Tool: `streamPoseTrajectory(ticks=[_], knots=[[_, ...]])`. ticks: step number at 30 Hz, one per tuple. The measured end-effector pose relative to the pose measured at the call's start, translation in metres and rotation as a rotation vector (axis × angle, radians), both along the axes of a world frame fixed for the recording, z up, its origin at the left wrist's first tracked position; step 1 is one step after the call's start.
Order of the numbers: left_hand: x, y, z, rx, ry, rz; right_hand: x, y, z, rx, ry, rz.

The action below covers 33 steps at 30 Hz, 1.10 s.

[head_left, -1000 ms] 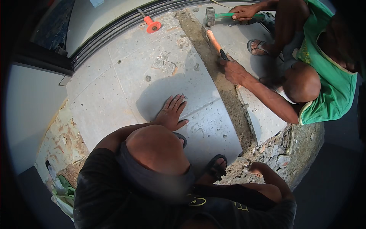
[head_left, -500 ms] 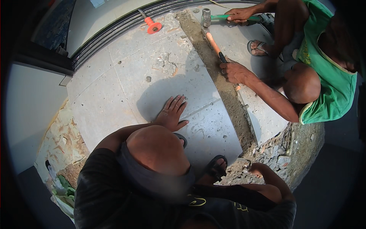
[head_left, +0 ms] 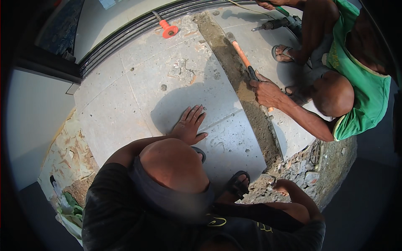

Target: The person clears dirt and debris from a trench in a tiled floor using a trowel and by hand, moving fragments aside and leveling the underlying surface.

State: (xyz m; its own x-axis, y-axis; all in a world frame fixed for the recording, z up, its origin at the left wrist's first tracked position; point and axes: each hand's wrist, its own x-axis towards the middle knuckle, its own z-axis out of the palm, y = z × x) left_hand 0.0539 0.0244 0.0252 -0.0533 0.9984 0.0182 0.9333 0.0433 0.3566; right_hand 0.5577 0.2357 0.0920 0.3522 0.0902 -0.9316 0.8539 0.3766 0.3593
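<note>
In the head view, the only one here: left hand (head_left: 190, 124) released and empty, spread flat on the grey tiles (head_left: 226, 138) near the middle, with the fingers apart and pointing to the far side. To the right of these tiles, a dug strip (head_left: 253, 111) of sandy mortar, running from far to near. At its near end, on the right, right hand (head_left: 283, 187) low over the broken rubble (head_left: 301, 169), with curled fingers, apparently grasping a slim metal tool (head_left: 273, 181), maybe a trowel; too small to tell its kind surely. Place of this tool: just beyond the hand, to the right of the sandalled foot (head_left: 238, 184).

On the far right, a crouching co-worker (head_left: 364, 96) in green, with one hand clasped on a hammer (head_left: 240, 54) with orange handle, tilted over the strip. In the other hand, at the far rim, a green handle (head_left: 281, 10); near it, a power tool (head_left: 272, 25). At the far left, a chisel (head_left: 169, 31) with round red guard, near the door track.

Step in hand, by judgement: working of loose material at the strip's near end, with left palm as support. Called for next, probably: a firm grip, short low strokes beside the tile edge, and no strong pressure on the tile corner.
</note>
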Motion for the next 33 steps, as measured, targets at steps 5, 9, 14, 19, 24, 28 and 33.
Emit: streamPoseTrajectory(ticks=[5, 9, 14, 19, 24, 28, 33], knots=[[0.000, 0.000, -0.001, 0.008, -0.004, -0.002, 0.002, 0.001, -0.005, -0.012, -0.025, 0.011], [0.000, 0.000, -0.002, 0.011, 0.009, -0.005, 0.005, 0.000, -0.003, -0.004, -0.011, -0.009], [-0.001, -0.001, -0.002, 0.007, 0.002, -0.007, -0.004, -0.002, 0.003, 0.011, -0.016, -0.027], [-0.001, -0.002, -0.003, -0.009, -0.007, -0.008, -0.003, -0.002, 0.003, 0.025, -0.002, -0.012], [0.000, 0.001, -0.003, -0.003, -0.012, -0.011, 0.009, 0.000, -0.003, 0.020, 0.008, 0.006], [-0.001, -0.001, -0.003, -0.002, -0.013, -0.010, 0.011, 0.000, -0.006, 0.020, 0.025, 0.004], [-0.001, -0.002, -0.003, 0.001, -0.019, -0.008, 0.007, -0.001, -0.005, 0.031, 0.016, 0.017]])
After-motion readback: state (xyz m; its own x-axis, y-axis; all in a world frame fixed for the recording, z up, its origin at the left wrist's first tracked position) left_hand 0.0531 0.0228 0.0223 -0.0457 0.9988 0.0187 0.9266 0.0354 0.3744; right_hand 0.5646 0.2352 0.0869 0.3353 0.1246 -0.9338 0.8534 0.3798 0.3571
